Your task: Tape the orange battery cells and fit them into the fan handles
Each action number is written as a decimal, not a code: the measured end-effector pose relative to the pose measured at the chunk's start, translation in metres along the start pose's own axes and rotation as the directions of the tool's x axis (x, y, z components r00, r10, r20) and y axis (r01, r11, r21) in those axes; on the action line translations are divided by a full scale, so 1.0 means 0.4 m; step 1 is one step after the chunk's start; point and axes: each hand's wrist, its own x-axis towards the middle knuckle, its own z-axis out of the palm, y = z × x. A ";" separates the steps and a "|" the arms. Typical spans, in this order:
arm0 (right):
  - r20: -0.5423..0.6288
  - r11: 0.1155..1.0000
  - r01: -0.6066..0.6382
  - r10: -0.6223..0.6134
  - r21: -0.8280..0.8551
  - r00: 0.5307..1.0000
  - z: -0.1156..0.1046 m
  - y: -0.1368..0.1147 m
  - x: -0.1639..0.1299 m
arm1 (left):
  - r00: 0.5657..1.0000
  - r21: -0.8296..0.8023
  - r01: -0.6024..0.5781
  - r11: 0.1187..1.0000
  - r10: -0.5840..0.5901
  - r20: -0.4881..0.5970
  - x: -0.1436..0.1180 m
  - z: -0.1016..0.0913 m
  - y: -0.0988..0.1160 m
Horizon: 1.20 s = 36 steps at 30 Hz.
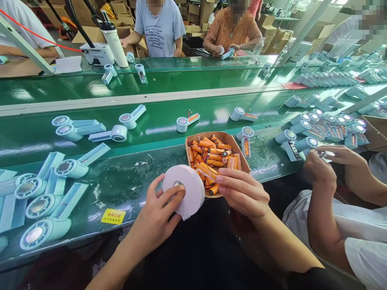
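Observation:
A roll of white tape (193, 189) is in my left hand (160, 209), its fingers at the hub and around the lower edge. My right hand (243, 191) pinches one end of an orange battery (208, 172) that has a pale strip along it. This battery is just right of the roll, above an open cardboard box (242, 155). Many loose orange batteries (215, 151) lie in the box, some with thin wires. Behind the box's right corner, a light-blue fan housing (246, 133) has an orange battery in its handle.
Light-blue housings crowd the bench (127, 177) at left, near a yellow card (113, 216). Several more lie along the green conveyor (160, 110). At right, a co-worker's hands (328, 161) work by a housing, with a pile of housings (332, 125) behind. Other people stand across the line.

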 end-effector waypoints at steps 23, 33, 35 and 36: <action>0.557 -0.116 -0.838 0.794 0.533 0.245 0.070 -0.010 0.037 | 0.992 0.367 -0.010 0.930 0.054 -0.110 0.035 -0.018 -0.006; -0.066 0.142 -0.486 0.983 0.862 0.171 0.106 0.049 0.019 | 0.935 0.295 0.294 0.909 -0.209 -0.286 0.017 0.055 -0.007; -0.151 0.255 -0.491 0.959 0.833 0.242 0.069 0.092 0.023 | 0.936 0.334 0.323 0.885 -0.248 -0.249 0.007 0.042 -0.077; -0.147 0.283 -0.515 0.946 0.809 0.288 0.057 0.102 0.021 | 0.939 0.336 0.333 0.881 -0.278 -0.201 0.006 0.035 -0.115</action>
